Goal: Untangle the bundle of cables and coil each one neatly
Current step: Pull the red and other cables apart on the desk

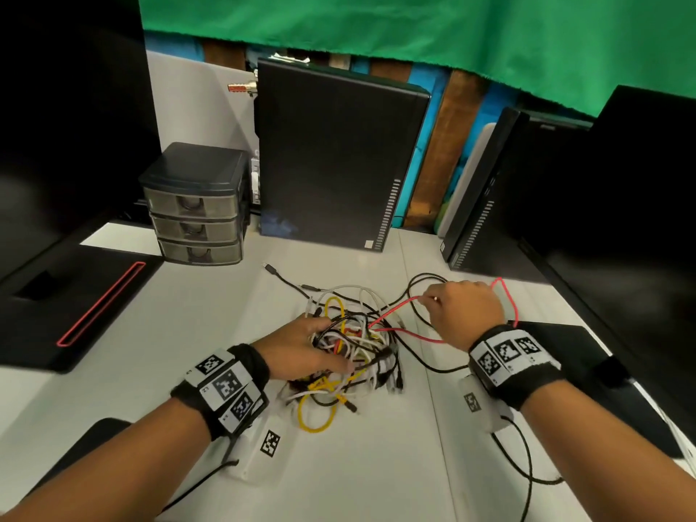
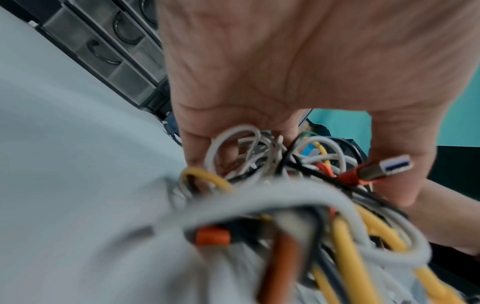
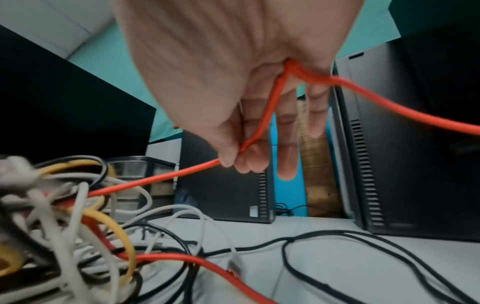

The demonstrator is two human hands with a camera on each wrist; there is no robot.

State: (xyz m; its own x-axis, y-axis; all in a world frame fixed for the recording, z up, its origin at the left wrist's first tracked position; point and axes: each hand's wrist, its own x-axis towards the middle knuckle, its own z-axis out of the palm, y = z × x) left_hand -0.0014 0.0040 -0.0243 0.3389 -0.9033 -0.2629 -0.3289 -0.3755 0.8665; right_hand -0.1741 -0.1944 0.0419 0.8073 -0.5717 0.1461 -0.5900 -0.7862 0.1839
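Observation:
A tangled bundle of white, yellow, black and red cables (image 1: 350, 348) lies mid-table. My left hand (image 1: 301, 344) grips its left side, fingers curled into the strands (image 2: 233, 144); a red USB plug (image 2: 376, 170) sticks out by the thumb. My right hand (image 1: 463, 310) is raised to the right of the bundle and pinches the red cable (image 1: 399, 308) between thumb and forefinger (image 3: 228, 162). The red cable (image 3: 155, 181) runs taut from the tangle to the pinch, crosses the palm and loops off right. A black cable (image 1: 422, 288) trails on the table below that hand.
A grey three-drawer organiser (image 1: 196, 209) stands at back left. Two black computer towers (image 1: 331, 156) (image 1: 501, 190) stand behind the bundle. Black monitor bases lie at left (image 1: 71, 303) and right (image 1: 587, 356). White tagged blocks (image 1: 263, 446) (image 1: 478, 405) lie under the wrists.

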